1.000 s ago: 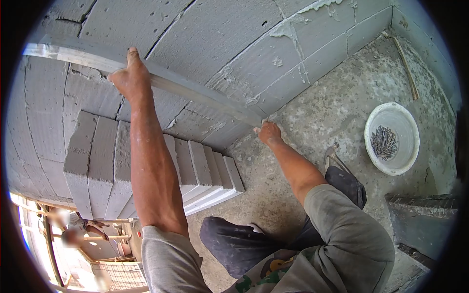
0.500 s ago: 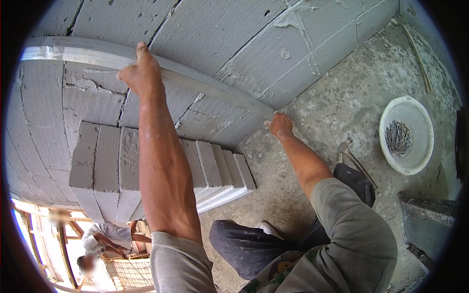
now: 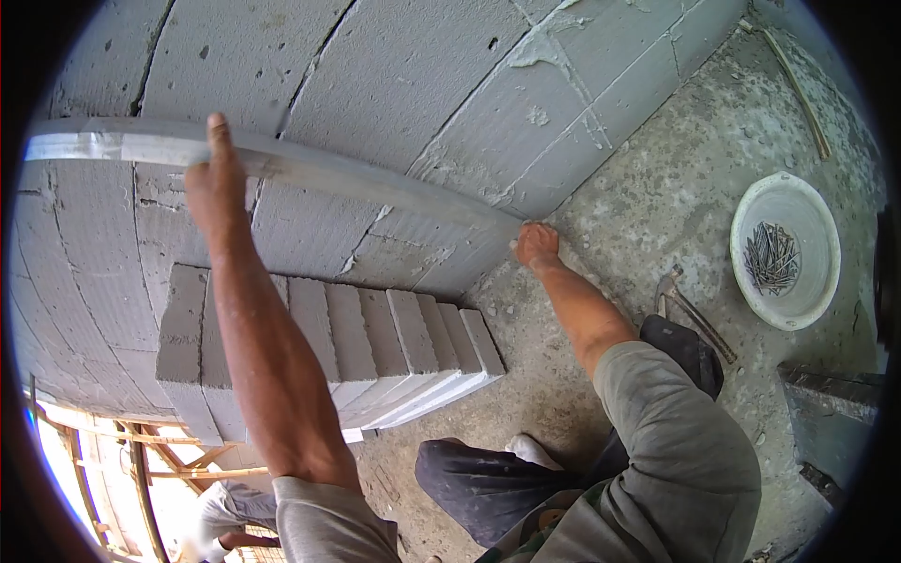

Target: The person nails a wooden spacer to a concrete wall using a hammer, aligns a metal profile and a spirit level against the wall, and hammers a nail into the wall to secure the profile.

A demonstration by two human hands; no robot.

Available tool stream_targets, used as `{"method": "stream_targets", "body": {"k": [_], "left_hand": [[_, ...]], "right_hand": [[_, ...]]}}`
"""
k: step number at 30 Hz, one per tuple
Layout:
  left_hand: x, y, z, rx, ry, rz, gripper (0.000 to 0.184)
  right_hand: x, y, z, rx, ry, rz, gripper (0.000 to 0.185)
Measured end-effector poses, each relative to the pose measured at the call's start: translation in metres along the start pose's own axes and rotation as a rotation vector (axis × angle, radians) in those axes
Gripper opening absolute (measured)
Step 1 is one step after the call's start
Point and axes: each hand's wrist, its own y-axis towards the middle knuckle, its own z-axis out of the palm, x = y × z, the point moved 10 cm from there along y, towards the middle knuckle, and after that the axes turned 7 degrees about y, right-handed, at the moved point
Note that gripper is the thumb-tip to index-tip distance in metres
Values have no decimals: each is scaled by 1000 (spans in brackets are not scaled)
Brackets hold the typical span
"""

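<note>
A long, straight, silvery metal bar [image 3: 366, 183] lies along the grey block wall [image 3: 404, 84], running from the far left to the wall's foot. Closed round the bar on its left part is my left hand [image 3: 218, 188], thumb up over its edge. The fingers are partly hidden behind the hand. At the bar's other end, close to the floor, my right hand [image 3: 538, 244] is closed with its fingers curled at the tip. Below the bar, a row of pale grey blocks [image 3: 352, 324] leans near the wall, partly covered by my left forearm.
On the concrete floor [image 3: 648, 202] to the right stands a white basin [image 3: 818, 302] with many nails [image 3: 771, 258]. A hammer [image 3: 694, 314] lies by my knee. A thin stick [image 3: 798, 89] rests near the far wall. Lower left, another person [image 3: 235, 511] is beside wooden framing [image 3: 141, 488].
My left hand has shifted left along the bar, away from my right hand, which stays at the bar's end. The view has tilted slightly, and the other person now shows less.
</note>
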Motion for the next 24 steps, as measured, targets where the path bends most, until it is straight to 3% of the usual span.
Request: {"method": "stream_targets", "body": {"k": [2,5,8,12,15,18,21,24], "left_hand": [[0,15,-15,18,105,7,92],[2,38,-23,-145,229,127,92],[-7,52,-42,-326,145,157,76],[-13,45,-42,-528,443,-33,90],[2,53,-31,-487,302,-75,100],[1,46,-27,-538,238,-91,97],[13,62,-26,-505,317,-57,98],[10,58,-22,-401,195,-111,100]], "right_hand": [[1,3,2,19,19,9,37],[-3,0,4,46,63,33,39],[-7,2,2,57,28,55,41],[-1,8,17,40,71,14,40],[-8,8,8,34,80,3,39],[-10,9,11,37,43,-3,39],[-14,9,12,12,9,4,42],[-15,5,4,-1,14,4,44]]}}
